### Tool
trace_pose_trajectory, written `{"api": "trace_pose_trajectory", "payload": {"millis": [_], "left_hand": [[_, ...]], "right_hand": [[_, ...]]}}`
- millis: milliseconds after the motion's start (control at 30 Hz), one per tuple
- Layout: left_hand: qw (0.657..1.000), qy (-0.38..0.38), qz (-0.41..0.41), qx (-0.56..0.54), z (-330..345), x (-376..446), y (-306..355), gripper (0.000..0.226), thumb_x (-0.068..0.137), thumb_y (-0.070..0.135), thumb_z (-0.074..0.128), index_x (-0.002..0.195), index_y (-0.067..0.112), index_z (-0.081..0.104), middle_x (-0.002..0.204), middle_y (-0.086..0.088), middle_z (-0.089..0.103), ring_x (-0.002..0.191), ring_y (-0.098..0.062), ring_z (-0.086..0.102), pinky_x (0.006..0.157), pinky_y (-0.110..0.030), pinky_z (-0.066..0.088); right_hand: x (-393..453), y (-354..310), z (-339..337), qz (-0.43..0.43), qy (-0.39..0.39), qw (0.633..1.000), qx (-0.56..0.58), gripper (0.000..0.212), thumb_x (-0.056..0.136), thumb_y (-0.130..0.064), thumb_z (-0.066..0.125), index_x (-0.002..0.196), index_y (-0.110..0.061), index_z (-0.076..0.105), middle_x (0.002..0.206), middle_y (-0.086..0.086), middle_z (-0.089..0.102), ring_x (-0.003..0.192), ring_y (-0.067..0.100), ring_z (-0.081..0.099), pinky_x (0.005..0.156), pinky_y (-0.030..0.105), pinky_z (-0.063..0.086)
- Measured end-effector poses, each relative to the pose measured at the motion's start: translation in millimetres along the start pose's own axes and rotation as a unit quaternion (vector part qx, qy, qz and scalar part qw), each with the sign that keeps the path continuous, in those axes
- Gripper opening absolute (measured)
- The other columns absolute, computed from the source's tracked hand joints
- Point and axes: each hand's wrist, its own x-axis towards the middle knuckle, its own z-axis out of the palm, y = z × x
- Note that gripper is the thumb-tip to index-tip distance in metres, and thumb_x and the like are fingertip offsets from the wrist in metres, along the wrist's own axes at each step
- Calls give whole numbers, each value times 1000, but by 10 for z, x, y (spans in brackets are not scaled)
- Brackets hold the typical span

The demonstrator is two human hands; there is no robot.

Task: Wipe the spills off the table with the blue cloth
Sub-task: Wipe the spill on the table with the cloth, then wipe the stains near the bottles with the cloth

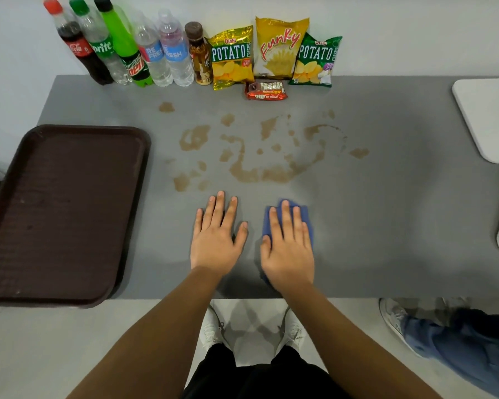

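Brown spills (260, 171) spread in patches across the middle of the grey table (386, 197). A folded blue cloth (308, 218) lies on the table near the front edge, just in front of the spills. My right hand (288, 249) lies flat on top of the cloth, fingers stretched out, covering most of it. My left hand (218, 237) rests flat on the bare table beside it, fingers apart, holding nothing. Both hands are short of the nearest spill patch.
A dark brown tray (61, 214) overhangs the table's left end. Several drink bottles (127, 47), chip bags (280, 50) and a small snack pack (266, 91) line the back edge. White chairs (490, 116) stand at right. Another person's leg and shoe (444, 332) are at lower right.
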Motion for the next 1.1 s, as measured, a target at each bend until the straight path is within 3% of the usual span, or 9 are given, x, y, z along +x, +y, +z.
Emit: {"api": "trace_pose_trajectory", "payload": {"millis": [167,267,400,467,567,667,733,933,1100], "left_hand": [[1000,-20,-1,-6,-85,1,34,67,107,59,21,166,30,9,175,-1,-1,160,-18,-6,130,-43,-2],[999,-36,2,-33,-186,15,74,66,108,54,28,166,28,13,175,-3,0,161,-20,-6,129,-43,-3],[997,-24,-10,-67,-312,35,234,59,108,41,40,163,19,31,172,-10,17,161,-25,6,128,-42,0],[996,-19,38,-83,-342,62,428,58,108,33,44,160,10,35,170,-15,24,159,-29,13,129,-41,2],[984,-37,137,-108,-219,3,860,59,107,23,46,158,-3,30,168,-23,22,158,-37,15,130,-42,5],[989,-81,113,-53,5,-112,1115,69,110,36,30,164,6,-2,173,-11,-8,160,-26,-12,129,-39,-9],[993,-73,86,-33,106,-136,1130,70,110,45,23,162,15,-13,171,-4,-20,157,-20,-22,126,-37,-15],[997,-60,43,-20,154,-247,935,71,107,49,26,166,22,-2,171,2,-19,156,-19,-22,125,-39,-10],[999,-35,-19,-3,37,-421,456,75,104,49,26,165,17,-3,173,-8,-11,159,-24,-13,129,-40,1]], "right_hand": [[327,-211,-76,-23,-56,998,12,63,108,-40,23,164,-23,-1,171,-1,-16,157,20,-18,127,38,-10],[405,-150,-237,-53,-89,994,41,61,110,-40,26,164,-24,3,171,-2,-14,158,20,-15,126,35,-9],[417,52,-563,-85,-80,986,117,49,108,-25,43,155,-10,41,168,7,25,156,22,23,126,27,11],[410,195,-694,-57,-40,990,119,43,106,-21,48,147,-7,52,159,10,44,147,25,41,121,27,20],[437,393,-780,-2,-6,993,121,39,106,-19,48,142,-6,56,150,14,54,140,29,48,117,32,28],[489,521,-763,19,-8,991,130,40,107,-22,44,145,-9,53,153,11,51,141,29,46,117,34,30],[568,566,-695,-3,-29,994,104,42,108,-24,41,147,-11,50,158,10,45,146,26,40,119,34,28],[688,427,-524,7,-19,995,93,50,106,-35,40,152,-16,43,167,9,29,155,25,24,126,37,19],[642,295,-425,24,-20,997,71,61,105,-40,40,158,-12,31,170,12,18,157,30,15,127,43,15]]}}
